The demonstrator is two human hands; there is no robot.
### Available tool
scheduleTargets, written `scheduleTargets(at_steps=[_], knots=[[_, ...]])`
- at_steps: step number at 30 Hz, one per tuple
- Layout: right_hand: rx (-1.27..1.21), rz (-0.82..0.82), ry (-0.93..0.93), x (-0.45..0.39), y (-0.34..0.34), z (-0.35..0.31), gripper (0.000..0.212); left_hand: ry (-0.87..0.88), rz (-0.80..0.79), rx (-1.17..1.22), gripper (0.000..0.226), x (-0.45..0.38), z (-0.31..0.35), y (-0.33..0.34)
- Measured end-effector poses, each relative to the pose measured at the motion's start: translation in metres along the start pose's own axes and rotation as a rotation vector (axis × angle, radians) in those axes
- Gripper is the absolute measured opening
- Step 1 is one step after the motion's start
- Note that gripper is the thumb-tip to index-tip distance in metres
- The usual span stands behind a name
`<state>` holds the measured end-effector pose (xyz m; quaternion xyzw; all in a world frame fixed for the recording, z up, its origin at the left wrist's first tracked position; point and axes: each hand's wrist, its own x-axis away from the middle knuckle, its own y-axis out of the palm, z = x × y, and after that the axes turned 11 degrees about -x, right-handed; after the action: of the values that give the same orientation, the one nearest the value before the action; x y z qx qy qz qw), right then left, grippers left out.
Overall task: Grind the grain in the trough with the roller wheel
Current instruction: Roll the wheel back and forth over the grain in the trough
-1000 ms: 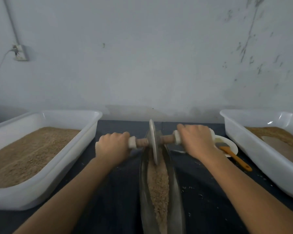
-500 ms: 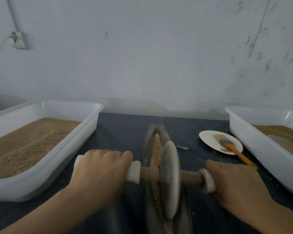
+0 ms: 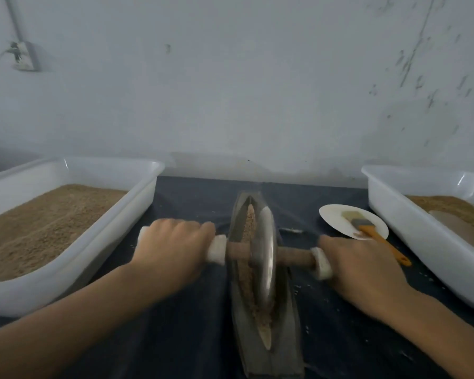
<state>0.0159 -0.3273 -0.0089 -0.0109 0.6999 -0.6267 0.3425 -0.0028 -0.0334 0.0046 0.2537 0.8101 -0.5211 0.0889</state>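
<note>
I am watching the trough (image 3: 266, 310) lying on the dark surface (image 3: 175, 337) with its long axis running near to far, straight away from me, pointed at both ends. The roller wheel (image 3: 263, 258) is standing on edge in the channel, about midway along it, its disc in line with that long axis. The grain (image 3: 248, 269) is lying in a tan strip along the channel, showing beyond the wheel and on the near side of it too.

The axle is crossing the trough left to right, at right angles to the run, so any stroke has to go along near–far with the handles kept level. My left hand (image 3: 175, 246) is clenching the white left handle, fingers curled over the top, knuckles up. My right hand (image 3: 364, 263) is grasping the right handle the same way, sitting a little nearer to me than the left, so the axle is reading slightly skewed. Both hands are about equally far from the disc, one on each side of the trough.

Both forearms are reaching in from the near edge, angled inward toward the wheel, wrists fairly straight.

I am judging the grinding as under way: much of the grain is looking coarse. The main risk is the disc riding up a wall if one hand leads.
</note>
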Motion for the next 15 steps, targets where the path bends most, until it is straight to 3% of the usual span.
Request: scheduleTargets(at_steps=[2, 4, 6, 8, 11, 15], knots=[[0.034, -0.15, 0.05, 0.023, -0.027, -0.014, 0.052, 0.113, 0.126, 0.049, 0.049, 0.03, -0.004, -0.02], [0.052, -0.256, 0.154, 0.037, -0.032, -0.016, 0.032, 0.127, 0.24, 0.049, 0.051, 0.045, -0.006, -0.028], [0.071, -0.293, 0.185, 0.035, -0.025, -0.017, 0.037, 0.088, 0.136, 0.021, 0.05, 0.038, -0.004, -0.023], [0.029, -0.145, 0.118, 0.022, -0.006, -0.01, 0.048, 0.016, 0.031, -0.054, 0.043, 0.013, 0.001, -0.004], [0.165, 0.042, 0.047, -0.037, 0.022, 0.009, 0.044, -0.155, -0.031, -0.023, 0.021, -0.04, -0.004, 0.038], [0.24, 0.062, 0.148, -0.092, 0.034, 0.012, 0.026, -0.203, -0.014, 0.012, 0.02, -0.076, -0.01, 0.058]])
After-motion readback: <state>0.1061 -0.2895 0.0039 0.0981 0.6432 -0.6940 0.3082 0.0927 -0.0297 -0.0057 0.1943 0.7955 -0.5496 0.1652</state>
